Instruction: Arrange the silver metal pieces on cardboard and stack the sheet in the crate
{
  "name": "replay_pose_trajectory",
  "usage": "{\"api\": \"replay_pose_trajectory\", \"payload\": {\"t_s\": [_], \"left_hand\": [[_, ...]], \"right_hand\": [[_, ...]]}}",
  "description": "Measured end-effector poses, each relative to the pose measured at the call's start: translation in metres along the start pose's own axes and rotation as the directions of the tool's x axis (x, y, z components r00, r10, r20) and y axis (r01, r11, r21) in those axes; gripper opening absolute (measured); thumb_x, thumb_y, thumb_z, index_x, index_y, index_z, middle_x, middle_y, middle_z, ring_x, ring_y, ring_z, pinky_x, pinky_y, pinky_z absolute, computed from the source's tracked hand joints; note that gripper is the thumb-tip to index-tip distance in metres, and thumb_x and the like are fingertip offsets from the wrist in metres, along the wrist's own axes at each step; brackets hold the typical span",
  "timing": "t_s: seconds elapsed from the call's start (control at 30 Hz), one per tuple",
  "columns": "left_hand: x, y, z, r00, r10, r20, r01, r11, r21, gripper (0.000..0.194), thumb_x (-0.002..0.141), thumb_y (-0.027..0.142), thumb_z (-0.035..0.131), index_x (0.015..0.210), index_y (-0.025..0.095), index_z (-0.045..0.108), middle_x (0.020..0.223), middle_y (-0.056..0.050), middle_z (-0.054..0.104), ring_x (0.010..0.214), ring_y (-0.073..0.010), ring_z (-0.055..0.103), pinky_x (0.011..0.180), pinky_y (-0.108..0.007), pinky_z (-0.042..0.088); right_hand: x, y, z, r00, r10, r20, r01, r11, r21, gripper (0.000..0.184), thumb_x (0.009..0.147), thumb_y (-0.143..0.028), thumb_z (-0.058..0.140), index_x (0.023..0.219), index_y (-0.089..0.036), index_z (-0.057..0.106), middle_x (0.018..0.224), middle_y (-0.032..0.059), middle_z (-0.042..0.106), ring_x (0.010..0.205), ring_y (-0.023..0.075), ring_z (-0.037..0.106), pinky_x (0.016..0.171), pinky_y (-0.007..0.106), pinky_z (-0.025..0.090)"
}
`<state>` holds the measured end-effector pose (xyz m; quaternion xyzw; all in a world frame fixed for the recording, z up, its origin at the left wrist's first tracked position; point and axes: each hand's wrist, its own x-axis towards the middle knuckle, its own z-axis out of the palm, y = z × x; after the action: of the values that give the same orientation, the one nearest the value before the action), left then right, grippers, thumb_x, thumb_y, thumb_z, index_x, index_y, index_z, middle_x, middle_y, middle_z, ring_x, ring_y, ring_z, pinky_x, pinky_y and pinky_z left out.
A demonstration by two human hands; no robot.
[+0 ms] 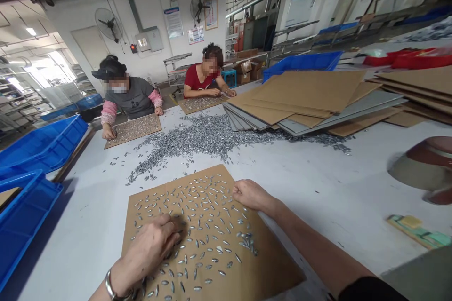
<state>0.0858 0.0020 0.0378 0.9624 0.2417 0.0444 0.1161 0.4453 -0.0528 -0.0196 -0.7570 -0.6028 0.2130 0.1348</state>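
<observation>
A brown cardboard sheet [268, 263] lies before me, covered with several small oval metal pieces [208, 216] spread over it. My left hand [151, 247] rests on the sheet's lower left, fingers curled down onto the pieces. My right hand [249, 194] sits at the sheet's right edge, fingers closed in a loose fist; what it holds, if anything, is hidden. A large loose heap of the same metal pieces [215, 134] lies on the white table [335, 188] beyond the sheet.
Two people sit across the table at their own cardboard sheets [134, 128]. Blue bins [31, 188] stand at the left edge. Stacked cardboard and grey boards [310, 99] fill the right. A dark round object [423, 164] and a green strip [416, 231] lie at right.
</observation>
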Motion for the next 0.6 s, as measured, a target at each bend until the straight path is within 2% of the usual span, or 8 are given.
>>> {"api": "replay_pose_trajectory", "payload": {"t_s": [0.1,0.17,0.27,0.33,0.43,0.6], "left_hand": [[-0.001,0.001,-0.002,1.000,0.011,0.015,-0.011,1.000,-0.016,0.032,0.107,0.028,0.038,0.110,0.022,0.069,0.098,-0.007,0.067,0.079,-0.0176,0.067,0.070,-0.031,0.055],[-0.003,-0.001,-0.003,1.000,0.003,0.028,-0.002,1.000,-0.019,0.033,0.107,0.029,0.038,0.109,0.021,0.069,0.102,-0.008,0.068,0.083,-0.0189,0.068,0.073,-0.033,0.056],[-0.005,-0.005,-0.003,0.999,-0.017,0.047,0.018,1.000,-0.019,0.034,0.107,0.030,0.037,0.105,0.020,0.069,0.104,-0.009,0.069,0.085,-0.0204,0.069,0.074,-0.035,0.057],[-0.005,-0.005,-0.003,0.999,-0.016,0.048,0.017,1.000,-0.017,0.034,0.107,0.029,0.037,0.103,0.020,0.069,0.103,-0.009,0.069,0.086,-0.0208,0.069,0.073,-0.034,0.057],[-0.005,-0.001,-0.004,0.999,-0.002,0.038,0.002,1.000,-0.009,0.032,0.106,0.027,0.038,0.104,0.020,0.069,0.104,-0.009,0.070,0.087,-0.0212,0.070,0.074,-0.034,0.057],[-0.004,0.005,-0.008,0.998,-0.014,0.057,0.013,1.000,0.012,0.032,0.106,0.026,0.038,0.101,0.019,0.069,0.103,-0.009,0.070,0.086,-0.0201,0.070,0.073,-0.032,0.057]], "right_hand": [[0.002,-0.001,-0.001,1.000,0.020,-0.004,-0.020,1.000,0.015,0.013,0.081,-0.016,0.059,0.072,-0.020,0.066,0.072,0.0028,0.067,0.066,0.0159,0.058,0.060,0.025,0.032],[-0.002,-0.002,-0.003,1.000,0.010,-0.026,-0.009,1.000,0.029,0.012,0.084,-0.016,0.058,0.078,-0.020,0.067,0.081,0.0045,0.070,0.074,0.0169,0.061,0.063,0.025,0.035],[-0.011,-0.005,-0.002,0.994,-0.102,-0.035,0.103,0.994,0.031,0.013,0.086,-0.016,0.056,0.082,-0.021,0.067,0.093,0.0051,0.071,0.086,0.0175,0.063,0.071,0.024,0.038],[-0.015,-0.008,0.001,0.986,-0.169,-0.010,0.169,0.985,-0.024,0.015,0.087,-0.013,0.054,0.079,-0.021,0.065,0.092,0.0046,0.070,0.084,0.0173,0.062,0.071,0.025,0.038],[-0.016,-0.011,0.004,0.978,-0.208,0.013,0.207,0.967,-0.145,0.021,0.093,-0.013,0.049,0.077,-0.021,0.060,0.088,0.0046,0.067,0.080,0.0168,0.060,0.070,0.026,0.036],[-0.013,-0.012,0.003,0.960,-0.278,0.040,0.280,0.938,-0.204,0.022,0.098,-0.017,0.048,0.080,-0.021,0.059,0.088,0.0042,0.067,0.080,0.0167,0.061,0.069,0.027,0.036]]}}
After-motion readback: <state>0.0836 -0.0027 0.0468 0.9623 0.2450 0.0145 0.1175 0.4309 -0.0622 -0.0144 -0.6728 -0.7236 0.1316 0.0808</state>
